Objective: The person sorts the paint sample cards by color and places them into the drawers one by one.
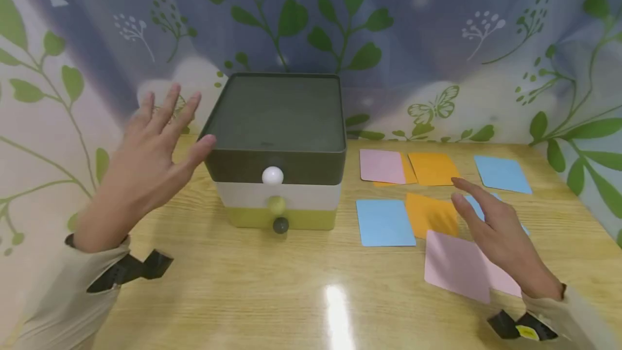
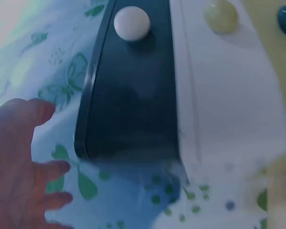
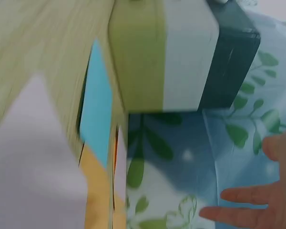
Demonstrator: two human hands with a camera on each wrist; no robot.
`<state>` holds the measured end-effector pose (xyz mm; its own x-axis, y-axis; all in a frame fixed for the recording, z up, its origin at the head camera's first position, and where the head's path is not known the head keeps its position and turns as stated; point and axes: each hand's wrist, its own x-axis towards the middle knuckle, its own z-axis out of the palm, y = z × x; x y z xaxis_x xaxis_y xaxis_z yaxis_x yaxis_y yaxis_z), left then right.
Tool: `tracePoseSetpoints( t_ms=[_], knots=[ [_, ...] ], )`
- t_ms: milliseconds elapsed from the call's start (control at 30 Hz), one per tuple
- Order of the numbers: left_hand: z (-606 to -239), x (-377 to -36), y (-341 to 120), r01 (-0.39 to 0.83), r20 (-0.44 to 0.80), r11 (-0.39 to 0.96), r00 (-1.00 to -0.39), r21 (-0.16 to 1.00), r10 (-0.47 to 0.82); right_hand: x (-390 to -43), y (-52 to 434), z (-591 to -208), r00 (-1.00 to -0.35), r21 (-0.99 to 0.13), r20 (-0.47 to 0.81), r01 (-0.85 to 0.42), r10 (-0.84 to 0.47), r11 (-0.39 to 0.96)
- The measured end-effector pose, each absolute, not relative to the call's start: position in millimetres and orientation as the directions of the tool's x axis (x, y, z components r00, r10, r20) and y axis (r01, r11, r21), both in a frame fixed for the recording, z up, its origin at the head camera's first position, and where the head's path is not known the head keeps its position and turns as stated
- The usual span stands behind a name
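Wooden table (image 1: 252, 285) bears drawer box (image 1: 277, 150), cards (image 1: 385, 222).

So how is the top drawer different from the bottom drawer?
The top drawer is dark grey with a white round knob; the bottom drawer is yellow-green with a dark knob. The top drawer also looks wider and overhangs the white drawer beneath it, while the bottom drawer sits on the wooden table. Both are shut, with knobs at the middle.

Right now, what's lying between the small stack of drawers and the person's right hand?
In the head view, a blue card and an orange card lie flat on the table between the drawer unit and the right hand.
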<state>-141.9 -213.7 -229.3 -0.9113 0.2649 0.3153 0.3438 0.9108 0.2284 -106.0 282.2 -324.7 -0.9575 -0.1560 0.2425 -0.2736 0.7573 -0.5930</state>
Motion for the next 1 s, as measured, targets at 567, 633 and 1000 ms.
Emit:
tracePoseSetpoints(
  t_ms=[567,633,1000],
  knots=[
    [-201.4,-196.5,-174.5,0.495,-0.043,0.860,-0.863,0.128,0.503,-114.7,193.2,-312.8,-0.820,-0.991,-0.026,0.094,-0.572,-0.090],
    [-202.1,-197.2,-173.4,0.490,-0.062,0.864,-0.865,0.114,0.498,-113.8,174.5,-313.3,-0.788,-0.955,-0.060,0.224,-0.613,-0.195],
    [-200.5,-203.3,-147.9,0.402,-0.152,0.912,-0.899,0.082,0.410,-115.1,79.1,-304.8,-0.715,-0.735,-0.026,0.487,-0.698,-0.471]
  ],
)
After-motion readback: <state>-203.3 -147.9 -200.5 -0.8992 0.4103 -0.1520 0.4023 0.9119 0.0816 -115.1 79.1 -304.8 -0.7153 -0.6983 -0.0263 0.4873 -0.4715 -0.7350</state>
